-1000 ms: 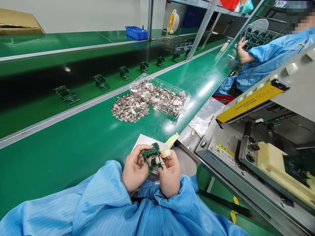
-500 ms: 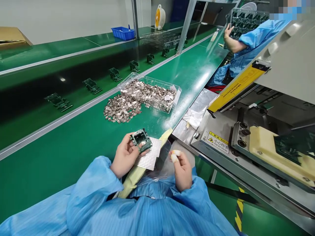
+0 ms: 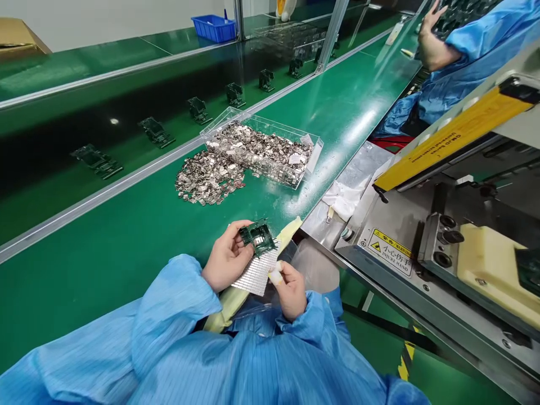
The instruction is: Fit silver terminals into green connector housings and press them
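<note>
Your left hand [image 3: 228, 260] grips a dark green frame [image 3: 268, 241], which is tilted above a striped sheet [image 3: 254, 277] near the table edge. At this sheet's right side is your right hand [image 3: 292, 291], its covered fingertips close together; whether they pinch something, I cannot tell. On the shiny green table [image 3: 139, 247], a heap of metal pieces [image 3: 207, 179] lies against a clear tray [image 3: 313, 159] of similar pieces. Beyond the rail [image 3: 126, 179], more frames [image 3: 155, 132] stand in a row. A blue bin [image 3: 214, 30] is farther back; a machine [image 3: 396, 230] stands at your right.
</note>
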`<state>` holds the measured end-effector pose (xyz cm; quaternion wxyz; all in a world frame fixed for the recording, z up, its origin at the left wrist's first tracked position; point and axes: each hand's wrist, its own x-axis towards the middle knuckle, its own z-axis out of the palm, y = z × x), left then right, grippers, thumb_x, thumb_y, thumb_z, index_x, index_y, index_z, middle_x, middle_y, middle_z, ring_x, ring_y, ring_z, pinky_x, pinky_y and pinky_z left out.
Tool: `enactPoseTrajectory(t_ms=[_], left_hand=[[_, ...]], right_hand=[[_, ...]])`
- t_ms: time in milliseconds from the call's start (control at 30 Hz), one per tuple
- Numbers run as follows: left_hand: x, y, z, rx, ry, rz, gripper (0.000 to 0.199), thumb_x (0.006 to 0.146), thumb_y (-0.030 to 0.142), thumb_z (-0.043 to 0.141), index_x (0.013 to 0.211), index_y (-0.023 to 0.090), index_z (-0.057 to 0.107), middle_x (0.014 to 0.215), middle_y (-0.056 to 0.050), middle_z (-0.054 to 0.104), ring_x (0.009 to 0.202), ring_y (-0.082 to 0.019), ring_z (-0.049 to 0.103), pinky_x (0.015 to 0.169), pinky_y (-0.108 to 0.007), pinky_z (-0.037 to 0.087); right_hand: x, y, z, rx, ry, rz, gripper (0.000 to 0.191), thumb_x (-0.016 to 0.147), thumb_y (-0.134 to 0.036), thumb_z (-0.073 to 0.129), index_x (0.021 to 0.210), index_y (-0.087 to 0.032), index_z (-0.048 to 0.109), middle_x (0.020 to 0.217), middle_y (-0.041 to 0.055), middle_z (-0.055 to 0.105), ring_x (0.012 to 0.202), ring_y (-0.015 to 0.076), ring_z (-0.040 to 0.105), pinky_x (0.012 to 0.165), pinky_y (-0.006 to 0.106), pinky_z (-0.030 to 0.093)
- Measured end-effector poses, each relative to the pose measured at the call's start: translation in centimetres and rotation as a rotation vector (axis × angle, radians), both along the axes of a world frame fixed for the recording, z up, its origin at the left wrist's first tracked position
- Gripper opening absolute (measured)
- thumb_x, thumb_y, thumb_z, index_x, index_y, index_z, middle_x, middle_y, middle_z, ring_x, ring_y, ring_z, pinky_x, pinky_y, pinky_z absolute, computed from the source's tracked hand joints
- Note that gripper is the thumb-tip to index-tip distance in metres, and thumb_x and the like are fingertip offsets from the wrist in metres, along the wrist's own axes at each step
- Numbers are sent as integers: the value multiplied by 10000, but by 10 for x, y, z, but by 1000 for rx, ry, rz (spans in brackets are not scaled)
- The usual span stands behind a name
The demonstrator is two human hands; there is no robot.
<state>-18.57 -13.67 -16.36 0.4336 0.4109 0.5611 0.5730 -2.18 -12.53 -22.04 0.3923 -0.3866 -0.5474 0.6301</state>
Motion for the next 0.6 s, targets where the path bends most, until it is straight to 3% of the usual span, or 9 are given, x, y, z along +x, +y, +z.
enactPoseTrajectory(t_ms=[200, 333, 600], left_hand=[[0, 1, 2, -17, -3, 14, 389, 774, 184, 673, 1132, 171, 521, 922, -26, 664, 839, -124, 662, 765, -213, 538], [0, 1, 2, -29, 20, 25, 402, 765, 176, 673, 1140, 171, 528, 865, -8, 651, 757, -107, 635, 684, -189, 523], [0, 0, 2, -45, 39, 40, 409, 763, 191, 677, 1147, 176, 536, 721, 43, 555, 621, -80, 541, 591, -168, 466]], right_hand=[[6, 3, -8, 240, -56, 34, 232, 883, -354, 531, 712, -201, 563, 679, 9, 526, 615, 146, 476, 578, 271, 403], [10, 4, -8, 386, -116, 80, 230, 856, -322, 520, 652, -215, 507, 632, -5, 477, 564, 138, 432, 533, 269, 358], [22, 5, -2, 443, -326, 134, 197, 908, -231, 452, 756, -212, 576, 631, 2, 557, 559, 142, 524, 533, 255, 411]])
